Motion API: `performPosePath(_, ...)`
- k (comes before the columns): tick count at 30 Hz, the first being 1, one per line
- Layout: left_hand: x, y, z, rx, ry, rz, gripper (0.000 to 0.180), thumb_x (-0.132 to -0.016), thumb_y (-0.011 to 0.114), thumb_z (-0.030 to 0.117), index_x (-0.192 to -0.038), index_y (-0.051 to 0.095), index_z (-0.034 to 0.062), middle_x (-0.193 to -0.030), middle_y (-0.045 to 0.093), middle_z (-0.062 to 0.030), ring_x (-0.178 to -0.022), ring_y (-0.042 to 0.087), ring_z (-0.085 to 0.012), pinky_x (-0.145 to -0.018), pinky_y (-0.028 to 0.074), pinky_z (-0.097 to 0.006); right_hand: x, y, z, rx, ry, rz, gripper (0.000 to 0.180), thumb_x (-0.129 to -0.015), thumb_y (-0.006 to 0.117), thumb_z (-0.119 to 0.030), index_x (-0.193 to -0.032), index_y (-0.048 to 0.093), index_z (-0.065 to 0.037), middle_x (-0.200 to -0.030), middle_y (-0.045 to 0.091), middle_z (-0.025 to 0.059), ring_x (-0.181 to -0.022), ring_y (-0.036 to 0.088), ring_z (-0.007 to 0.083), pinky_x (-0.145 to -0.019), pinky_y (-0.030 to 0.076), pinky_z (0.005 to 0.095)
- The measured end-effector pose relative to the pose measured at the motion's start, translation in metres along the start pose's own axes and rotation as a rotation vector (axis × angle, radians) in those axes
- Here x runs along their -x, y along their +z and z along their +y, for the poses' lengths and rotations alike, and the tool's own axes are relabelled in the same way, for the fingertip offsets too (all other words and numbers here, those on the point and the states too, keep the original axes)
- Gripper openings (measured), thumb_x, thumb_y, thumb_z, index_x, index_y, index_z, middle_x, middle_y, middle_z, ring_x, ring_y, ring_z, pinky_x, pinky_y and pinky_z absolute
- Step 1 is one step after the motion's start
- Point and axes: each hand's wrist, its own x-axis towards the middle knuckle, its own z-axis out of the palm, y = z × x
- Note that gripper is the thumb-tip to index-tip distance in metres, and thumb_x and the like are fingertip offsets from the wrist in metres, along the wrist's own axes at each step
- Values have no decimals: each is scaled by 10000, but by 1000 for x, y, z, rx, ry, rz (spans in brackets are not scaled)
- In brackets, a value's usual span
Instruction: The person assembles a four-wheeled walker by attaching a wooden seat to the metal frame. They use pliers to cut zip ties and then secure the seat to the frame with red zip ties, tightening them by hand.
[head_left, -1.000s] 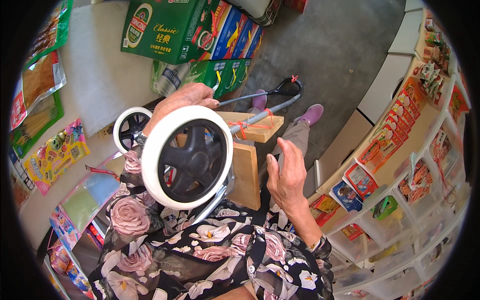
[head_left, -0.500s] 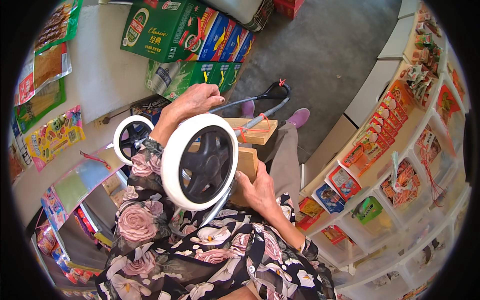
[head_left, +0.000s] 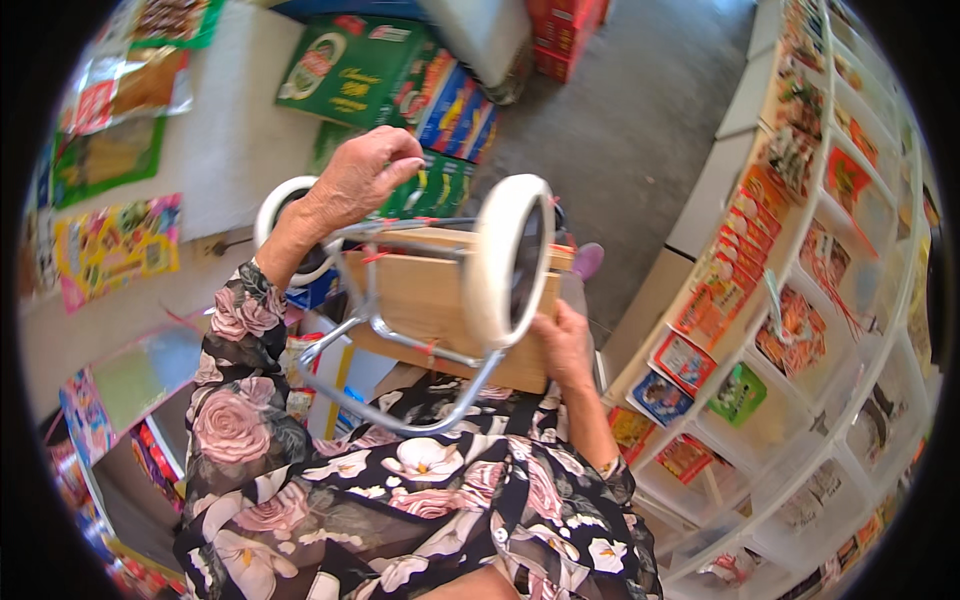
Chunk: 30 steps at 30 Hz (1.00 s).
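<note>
In front of my body is a small hand cart with a grey metal tube frame [head_left: 445, 420], tilted so a broad face of its wooden board [head_left: 425, 300] shows. Red ties bind the tubes to the board. One white-rimmed wheel [head_left: 490, 262] is on the right side; the other wheel [head_left: 272, 215] is at the left, partly behind my left forearm. My right hand [head_left: 566, 342] grips the right edge of the board, its fingers partly hidden. Above the frame, my left hand [head_left: 368, 178] is closed with fingers curled; whatever it may hold is hidden.
Green drink cartons [head_left: 350, 75] are stacked beyond the cart, with red boxes [head_left: 565, 35] farther back. Clear bins with snack packets [head_left: 740, 395] line the right. Hanging packets [head_left: 120, 240] and a low shelf [head_left: 140, 370] are at the left. A purple shoe [head_left: 588, 262] shows on the grey floor.
The cart has turned, bringing the board's broad face into sight and its near wheel rightward, now seen more edge-on. My left hand stays closed; my right hand has shifted right with the board.
</note>
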Motion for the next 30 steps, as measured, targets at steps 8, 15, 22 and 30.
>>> performPosePath(8,111,-58,54,-18,33,395,104,-817,618,71,-883,572,6,-850,570,-120,-791,572,-244,-708,455,-305,-31,-53,-26,-112,-35,-41,249,-795,590,-55,-1034,596,18,-898,636,41,-762,587,107,-710,501,267)
performPosePath(15,155,-13,63,32,102,563,156,-783,669,86,-896,590,15,-958,592,-128,-951,556,-288,-851,444,-358,-53,-53,-53,3,14,-50,274,-806,580,-66,-1062,584,30,-937,632,76,-786,603,144,-725,506,288)
performPosePath(22,114,-3,90,205,-34,112,342,-891,549,291,-1037,560,-18,-872,606,-180,-791,596,-308,-732,470,-363,-64,-41,-56,-45,5,-100,233,-815,594,-51,-1029,580,41,-928,634,99,-794,618,169,-726,521,312)
performPosePath(30,113,-30,110,127,-154,-211,383,-864,559,334,-1049,581,-1,-942,621,-186,-861,614,-309,-747,485,-383,-70,-60,-70,-71,26,-56,195,-809,616,-51,-978,595,45,-871,642,97,-731,627,174,-669,540,322)
